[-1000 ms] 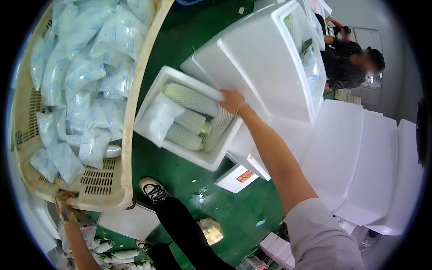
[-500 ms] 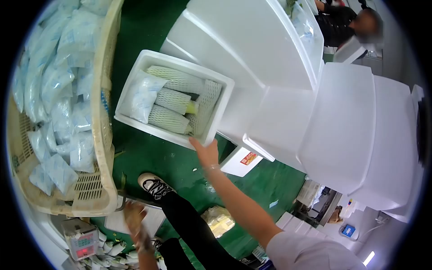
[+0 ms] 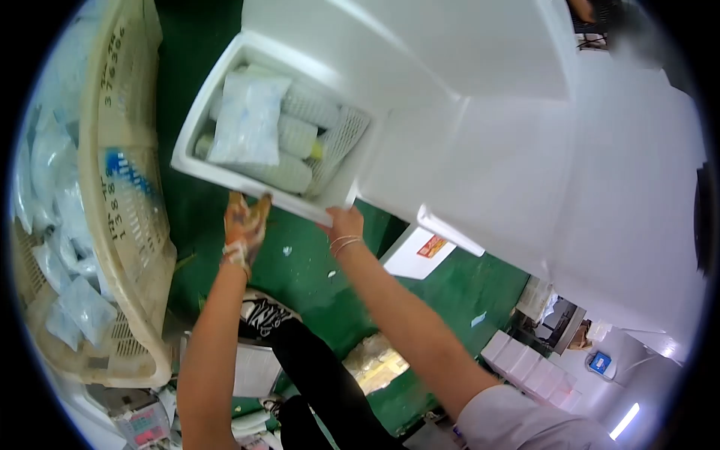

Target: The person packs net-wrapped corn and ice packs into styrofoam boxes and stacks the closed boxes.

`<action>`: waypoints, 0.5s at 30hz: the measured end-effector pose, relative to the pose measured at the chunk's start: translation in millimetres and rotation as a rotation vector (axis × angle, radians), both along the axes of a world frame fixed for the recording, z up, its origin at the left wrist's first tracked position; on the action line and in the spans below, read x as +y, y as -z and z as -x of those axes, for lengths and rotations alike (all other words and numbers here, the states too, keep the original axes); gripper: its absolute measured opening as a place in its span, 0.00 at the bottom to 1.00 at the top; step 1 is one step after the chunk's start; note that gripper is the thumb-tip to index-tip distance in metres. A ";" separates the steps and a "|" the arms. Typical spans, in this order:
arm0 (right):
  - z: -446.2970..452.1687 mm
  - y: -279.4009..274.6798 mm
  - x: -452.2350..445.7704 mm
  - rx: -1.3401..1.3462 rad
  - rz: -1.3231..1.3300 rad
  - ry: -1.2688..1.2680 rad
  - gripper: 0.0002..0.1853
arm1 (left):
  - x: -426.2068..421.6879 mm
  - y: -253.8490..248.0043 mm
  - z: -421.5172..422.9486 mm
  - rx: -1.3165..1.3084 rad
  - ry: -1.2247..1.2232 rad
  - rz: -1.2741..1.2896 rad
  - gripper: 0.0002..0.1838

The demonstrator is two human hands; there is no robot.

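A white foam box (image 3: 206, 171) stands in front of me. Inside lie several long pale green pieces in white foam netting (image 3: 289, 172); their kind is unclear. A clear-and-white ice pack (image 3: 251, 120) rests on them at the left and partly hides them. At the box's near right corner, my right hand (image 3: 345, 223) is closed on the rim. My left hand (image 3: 246, 221), stained or partly covered in orange-brown, is at the near side's outer wall with fingers apart, close to or touching it; nothing shows in it.
Left of the box is a large cream plastic crate (image 3: 124, 195) full of ice packs (image 3: 86, 307). A big white foam surface (image 3: 480, 157) adjoins the box on the right. Below it, a white box with a red label (image 3: 420, 251) stands on the green floor (image 3: 300, 262).
My left hand has come up from low beside the crate to the box's near side. The box appears larger and nearer. My right hand stays at its rim.
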State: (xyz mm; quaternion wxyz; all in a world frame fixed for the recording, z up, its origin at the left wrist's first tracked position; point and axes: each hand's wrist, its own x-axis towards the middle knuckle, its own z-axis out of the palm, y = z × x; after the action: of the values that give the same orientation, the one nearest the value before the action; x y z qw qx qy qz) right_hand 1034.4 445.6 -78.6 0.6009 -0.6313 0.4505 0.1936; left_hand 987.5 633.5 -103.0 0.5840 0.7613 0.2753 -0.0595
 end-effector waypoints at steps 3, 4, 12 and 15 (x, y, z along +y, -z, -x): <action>-4.7 6.0 3.8 0.021 0.106 0.011 0.24 | 10.7 7.0 -3.3 0.249 0.181 0.156 0.17; -2.1 2.8 9.6 0.046 0.158 0.051 0.26 | 10.0 12.1 3.1 0.278 0.246 0.333 0.20; 82.5 -122.9 54.9 -0.298 0.386 -0.887 0.26 | -48.9 -59.6 119.8 0.104 -0.405 0.587 0.16; 131.6 -150.7 79.3 -0.197 0.099 -1.015 0.17 | -44.4 -130.3 206.6 0.269 -0.813 0.877 0.16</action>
State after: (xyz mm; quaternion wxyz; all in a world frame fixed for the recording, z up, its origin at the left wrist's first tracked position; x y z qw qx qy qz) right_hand 902.8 525.0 72.1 0.4404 -0.8131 0.0377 0.3788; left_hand 780.9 589.0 27.3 0.7789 0.2699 0.5650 -0.0350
